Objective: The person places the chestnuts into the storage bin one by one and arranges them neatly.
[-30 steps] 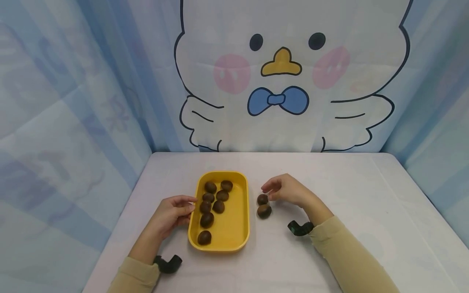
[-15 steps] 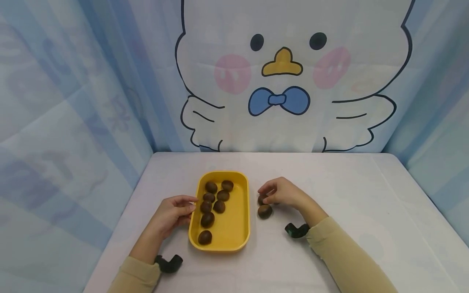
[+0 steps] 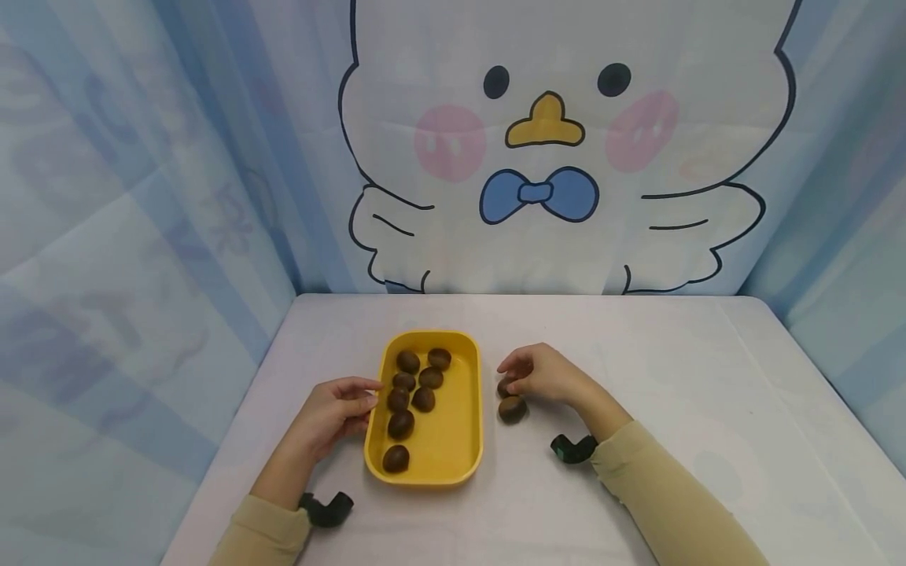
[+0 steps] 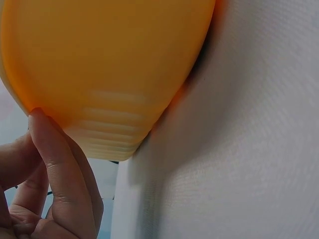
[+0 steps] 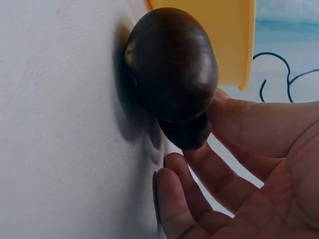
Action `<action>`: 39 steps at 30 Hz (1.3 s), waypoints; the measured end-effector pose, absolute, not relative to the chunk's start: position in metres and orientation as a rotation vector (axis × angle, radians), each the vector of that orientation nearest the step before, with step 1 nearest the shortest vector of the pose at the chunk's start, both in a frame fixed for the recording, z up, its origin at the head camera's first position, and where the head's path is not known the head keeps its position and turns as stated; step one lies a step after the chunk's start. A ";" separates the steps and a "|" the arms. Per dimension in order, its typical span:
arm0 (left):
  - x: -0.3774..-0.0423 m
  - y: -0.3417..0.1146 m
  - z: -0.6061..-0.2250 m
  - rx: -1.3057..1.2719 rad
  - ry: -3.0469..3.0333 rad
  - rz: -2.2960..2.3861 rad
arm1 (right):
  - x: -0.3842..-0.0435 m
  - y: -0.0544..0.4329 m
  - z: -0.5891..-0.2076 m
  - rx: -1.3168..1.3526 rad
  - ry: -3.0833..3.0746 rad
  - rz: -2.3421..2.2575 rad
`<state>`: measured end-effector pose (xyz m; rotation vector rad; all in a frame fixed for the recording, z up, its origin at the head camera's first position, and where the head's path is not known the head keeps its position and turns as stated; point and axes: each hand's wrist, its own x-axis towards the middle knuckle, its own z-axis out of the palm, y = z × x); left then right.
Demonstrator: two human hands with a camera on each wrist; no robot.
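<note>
A yellow tray (image 3: 460, 440) stands on the table with several brown chestnuts (image 3: 400, 424) in it, mostly along its left side. At its left rim is my left hand (image 3: 333, 413); in the left wrist view the fingertips (image 4: 40, 122) pinch the edge. To the right of the tray, two chestnuts sit close together on the cloth. My right hand (image 3: 548, 373) holds the farther, smaller chestnut (image 5: 187, 133) between thumb and fingers, partly covering it. The nearer, larger chestnut (image 3: 513, 409) lies just in front of that hand and looms large in the right wrist view.
A pale cloth covers the table (image 3: 679, 377). Behind it hangs a curtain (image 3: 538, 251) printed with a cartoon bird, and blue-white curtains close off both sides. Each wrist carries a black camera mount (image 3: 327, 509).
My right hand has moved slightly left and down, and its thumb and fingers have closed round the farther chestnut. The left hand and the tray have stayed in place.
</note>
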<state>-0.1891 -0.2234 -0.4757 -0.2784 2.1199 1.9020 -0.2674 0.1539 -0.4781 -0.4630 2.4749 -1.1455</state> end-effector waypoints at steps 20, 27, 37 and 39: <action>-0.189 -0.224 -0.476 -0.291 2.122 1.894 | -0.267 0.159 -0.466 -0.407 2.538 -1.174; -0.189 -0.223 -0.475 -0.281 2.122 1.899 | -0.263 0.155 -0.454 -0.422 2.518 -1.217; -0.189 -0.222 -0.476 -0.295 2.130 1.881 | -0.250 0.136 -0.434 -0.500 2.484 -1.282; -0.189 -0.222 -0.477 -0.301 2.132 1.882 | -0.247 0.130 -0.431 -0.523 2.474 -1.290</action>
